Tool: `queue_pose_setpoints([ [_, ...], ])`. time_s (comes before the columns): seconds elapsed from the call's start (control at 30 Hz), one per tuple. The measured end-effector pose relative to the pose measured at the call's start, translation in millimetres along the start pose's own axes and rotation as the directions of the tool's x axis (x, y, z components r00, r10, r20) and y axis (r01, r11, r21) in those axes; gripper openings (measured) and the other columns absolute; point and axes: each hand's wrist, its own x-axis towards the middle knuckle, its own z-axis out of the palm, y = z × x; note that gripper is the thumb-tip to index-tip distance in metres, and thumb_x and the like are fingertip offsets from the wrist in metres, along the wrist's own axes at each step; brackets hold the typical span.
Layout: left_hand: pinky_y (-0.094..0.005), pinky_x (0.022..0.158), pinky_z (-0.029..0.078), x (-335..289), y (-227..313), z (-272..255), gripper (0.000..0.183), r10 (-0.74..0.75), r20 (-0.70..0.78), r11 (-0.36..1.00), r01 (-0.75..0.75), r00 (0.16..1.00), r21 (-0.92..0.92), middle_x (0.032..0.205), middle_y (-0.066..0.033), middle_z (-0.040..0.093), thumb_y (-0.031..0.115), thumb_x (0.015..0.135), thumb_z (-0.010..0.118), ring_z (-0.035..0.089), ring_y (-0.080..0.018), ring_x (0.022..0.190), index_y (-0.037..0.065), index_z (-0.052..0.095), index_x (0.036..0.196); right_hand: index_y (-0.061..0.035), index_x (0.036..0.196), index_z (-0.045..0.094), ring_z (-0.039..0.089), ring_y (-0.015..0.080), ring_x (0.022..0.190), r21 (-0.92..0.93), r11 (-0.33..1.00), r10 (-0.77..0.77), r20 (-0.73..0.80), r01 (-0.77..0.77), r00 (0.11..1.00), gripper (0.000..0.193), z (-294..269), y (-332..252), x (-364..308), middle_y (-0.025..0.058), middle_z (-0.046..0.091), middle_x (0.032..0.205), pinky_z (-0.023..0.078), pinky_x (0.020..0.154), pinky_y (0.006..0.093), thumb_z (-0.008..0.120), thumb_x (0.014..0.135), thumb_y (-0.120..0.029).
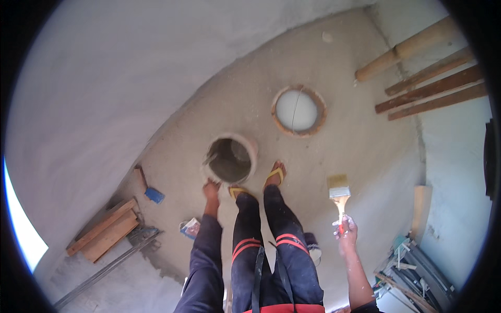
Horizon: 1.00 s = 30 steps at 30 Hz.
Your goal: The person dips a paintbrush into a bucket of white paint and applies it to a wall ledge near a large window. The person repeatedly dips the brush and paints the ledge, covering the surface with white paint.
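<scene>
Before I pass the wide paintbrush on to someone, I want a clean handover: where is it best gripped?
By the wooden handle just below the metal ferrule, coming from the side. The paintbrush points bristles-away in the right hand, which covers the handle's lower end; the stretch of handle above the hand is bare.

Bare cement floor (334,68) meeting a curved, pale plastered wall (104,78). Wooden poles (428,78) lean at upper right; planks (104,232) lie at lower left. Daylight enters through an opening (21,229) at the far left edge.
</scene>
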Motion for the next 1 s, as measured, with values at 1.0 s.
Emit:
queue_pose_setpoints([
  [1.0,-0.0357,0.091,0.048,-1.7,-210.4,-323.3,0.029,-0.138,0.369,0.98,0.073,0.919,0.185,0.105,-0.0165,0.067,0.026,0.09,0.061,0.063,-0.0239,0.103,0.004,0.067,0.107,-0.0094,0.094,0.053,0.043,0.008,0.047,0.451,0.864,-0.153,-0.188,0.224,0.97,0.029,172.3,25.7,-160.1,0.0007,0.053,0.067,0.032,0.039,0.0213,0.05,0.099,-0.037],
])
